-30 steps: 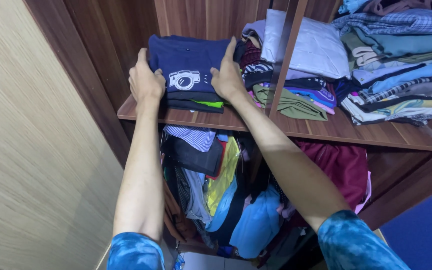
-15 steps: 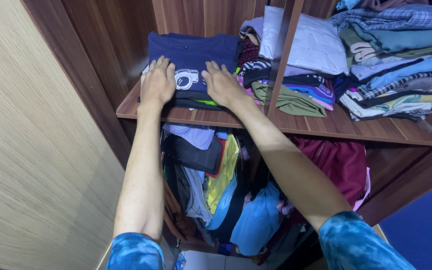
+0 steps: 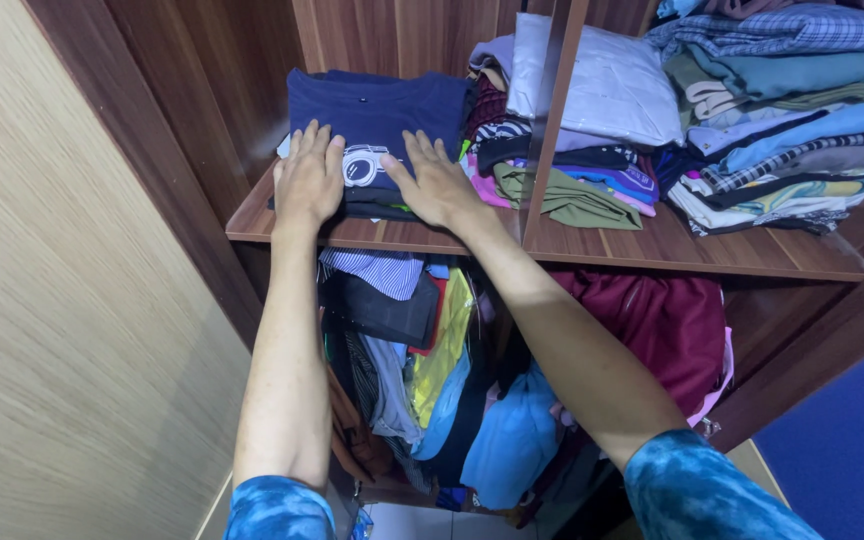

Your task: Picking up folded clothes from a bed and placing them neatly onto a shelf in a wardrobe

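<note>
A folded navy shirt (image 3: pixel 377 105) with a white camera print lies on top of a small stack of folded clothes at the left end of a wooden wardrobe shelf (image 3: pixel 592 255). My left hand (image 3: pixel 308 178) lies flat on the front left of the stack, fingers spread. My right hand (image 3: pixel 432 180) presses flat on the front right of the same stack. Neither hand grips anything.
A wooden divider (image 3: pixel 544 110) separates this stack from piles of folded clothes (image 3: pixel 782 130) and a white pillow-like bundle (image 3: pixel 602 85). Below the shelf hang several garments (image 3: pixel 432 370), including a maroon one (image 3: pixel 667 325). A beige wardrobe door (image 3: pixel 72 330) stands at the left.
Both hands moved from gripping the sides of the navy stack to lying flat on its front top. The view has shifted slightly.
</note>
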